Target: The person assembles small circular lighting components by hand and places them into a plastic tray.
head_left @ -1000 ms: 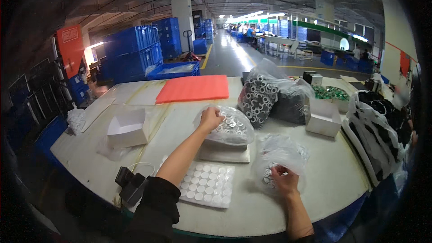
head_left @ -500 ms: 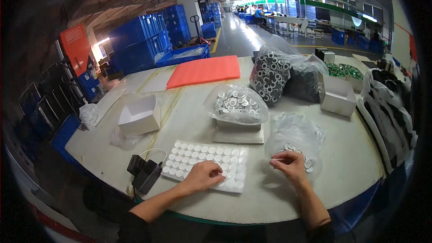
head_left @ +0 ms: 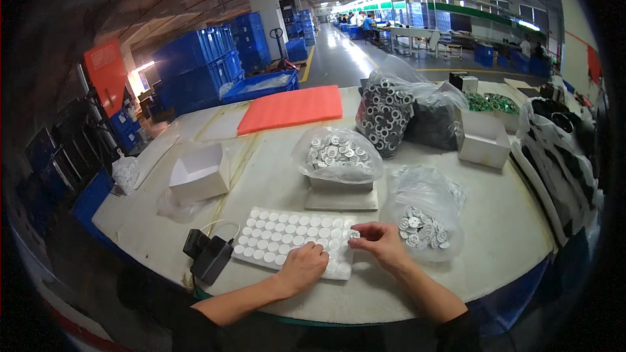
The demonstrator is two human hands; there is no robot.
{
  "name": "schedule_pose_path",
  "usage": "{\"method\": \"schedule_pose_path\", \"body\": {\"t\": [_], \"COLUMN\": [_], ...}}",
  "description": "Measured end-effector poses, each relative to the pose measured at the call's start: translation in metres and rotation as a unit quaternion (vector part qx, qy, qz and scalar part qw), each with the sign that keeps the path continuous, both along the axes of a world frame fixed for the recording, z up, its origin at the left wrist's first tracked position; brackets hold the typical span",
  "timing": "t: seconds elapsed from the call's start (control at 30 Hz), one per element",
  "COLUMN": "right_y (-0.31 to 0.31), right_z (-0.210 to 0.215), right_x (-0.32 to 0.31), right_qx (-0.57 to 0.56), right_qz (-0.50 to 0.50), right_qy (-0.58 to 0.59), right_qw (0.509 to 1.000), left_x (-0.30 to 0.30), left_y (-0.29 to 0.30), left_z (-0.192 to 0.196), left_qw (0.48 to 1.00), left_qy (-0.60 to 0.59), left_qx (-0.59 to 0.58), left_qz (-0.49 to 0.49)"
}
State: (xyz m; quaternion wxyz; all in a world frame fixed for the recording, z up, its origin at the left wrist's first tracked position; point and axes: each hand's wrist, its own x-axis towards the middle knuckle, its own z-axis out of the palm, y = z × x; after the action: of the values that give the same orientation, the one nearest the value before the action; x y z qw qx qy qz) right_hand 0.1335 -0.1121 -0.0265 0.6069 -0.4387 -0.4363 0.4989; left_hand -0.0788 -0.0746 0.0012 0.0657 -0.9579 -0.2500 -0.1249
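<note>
A white tray (head_left: 268,257) holds rows of round white discs on the table in front of me. My right hand (head_left: 385,245) pinches a small round disc-shaped part (head_left: 354,234) over the tray's right edge. Resting on the tray's lower right part, my left hand (head_left: 305,266) has its fingers curled together; whatever its fingertips hold, if anything, is hidden. Just right of my right hand lies an open clear plastic bag (head_left: 450,212) with loose silver-white discs (head_left: 420,228) in its mouth. Another bag of similar discs (head_left: 336,153) sits on a grey metal stand (head_left: 342,197) beyond the tray.
A black power adapter (head_left: 213,257) with a white cable lies left of the tray. Farther back are a white open box (head_left: 199,179), red foam sheets (head_left: 290,111), a bag of black-and-white rings (head_left: 385,117) and another white box (head_left: 484,146). Black wrapped pieces (head_left: 554,163) line the right edge.
My right hand has moved left from the bag of discs to the tray's right edge, carrying a small disc. My left hand stays on the tray, with its fingers slightly shifted.
</note>
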Motion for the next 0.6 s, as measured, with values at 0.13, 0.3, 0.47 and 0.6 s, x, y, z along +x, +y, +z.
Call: {"method": "schedule_pose_path", "body": {"t": [0.13,0.3,0.47,0.6], "right_y": [-0.010,-0.010,-0.010,-0.008], "right_z": [0.003,0.005,0.002,-0.003], "right_x": [0.005,0.004,0.002,0.000], "right_qx": [-0.032,-0.057,-0.063,-0.036], "right_qz": [0.037,0.038,0.061,0.059], "right_qy": [0.038,0.033,-0.005,0.030], "right_qw": [0.998,0.997,0.996,0.997], "left_x": [-0.002,-0.015,-0.024,-0.022], "left_y": [0.006,0.016,0.028,0.029], "left_z": [0.006,0.010,0.005,0.014], "left_qw": [0.989,0.899,0.745,0.710], "left_qy": [-0.071,-0.180,-0.307,-0.361], "left_qx": [-0.111,-0.358,-0.561,-0.567], "left_qz": [0.062,0.176,0.189,0.208]}}
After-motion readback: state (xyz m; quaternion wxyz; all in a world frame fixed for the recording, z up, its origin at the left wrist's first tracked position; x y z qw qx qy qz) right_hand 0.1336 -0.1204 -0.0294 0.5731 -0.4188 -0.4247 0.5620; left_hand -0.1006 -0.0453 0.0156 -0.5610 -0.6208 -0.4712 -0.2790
